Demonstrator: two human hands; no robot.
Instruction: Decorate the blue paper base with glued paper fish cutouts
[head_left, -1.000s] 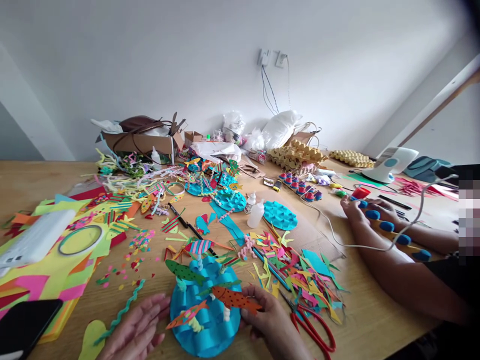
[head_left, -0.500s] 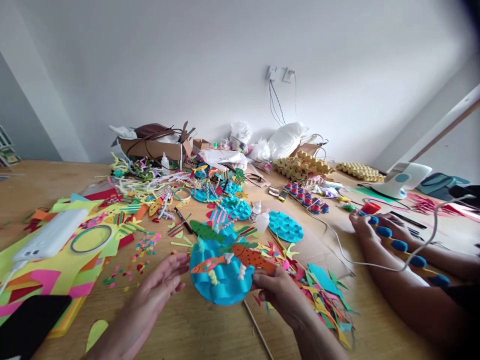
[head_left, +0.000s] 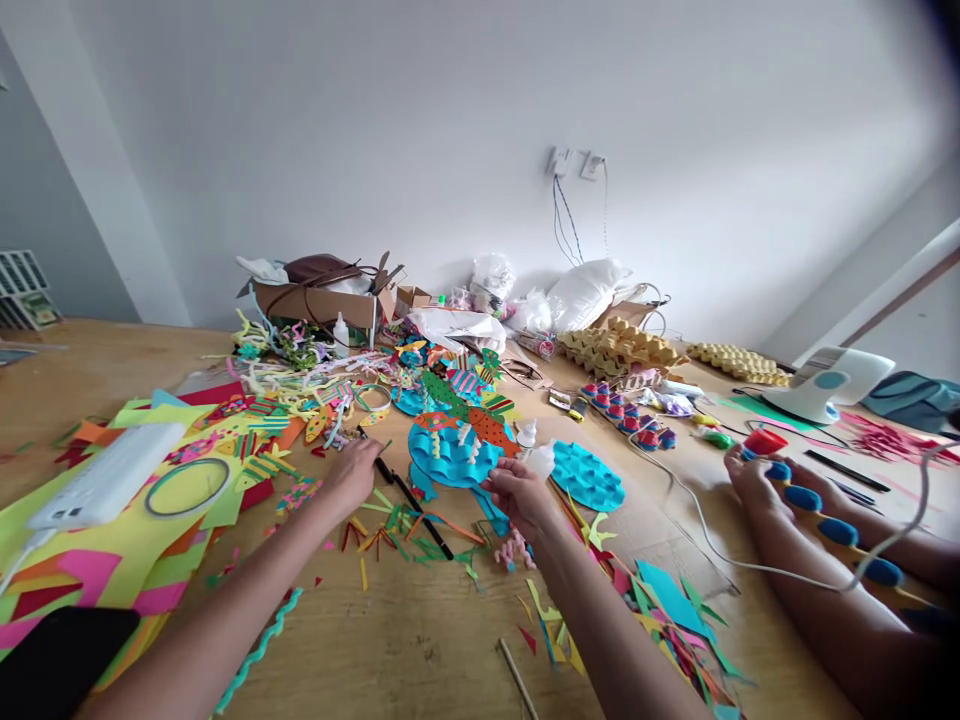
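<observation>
my r hand [head_left: 521,495], fingers part-curled, was at blue disc [head_left: 442,462] w/ paper fish [head_left: 491,429], mid-scene; l hand [head_left: 355,474] by blk pen [head_left: 384,471]. both holds unclear. prob. positioning step, needed light touch.

Pretty soft, even daylight here, with a brighter patch on the right side of the wall [head_left: 420,140]. Wide-angle distortion stretches the edges, the top-right corner goes dark, and fine bits on the table [head_left: 405,640] look kinda smeary.
</observation>
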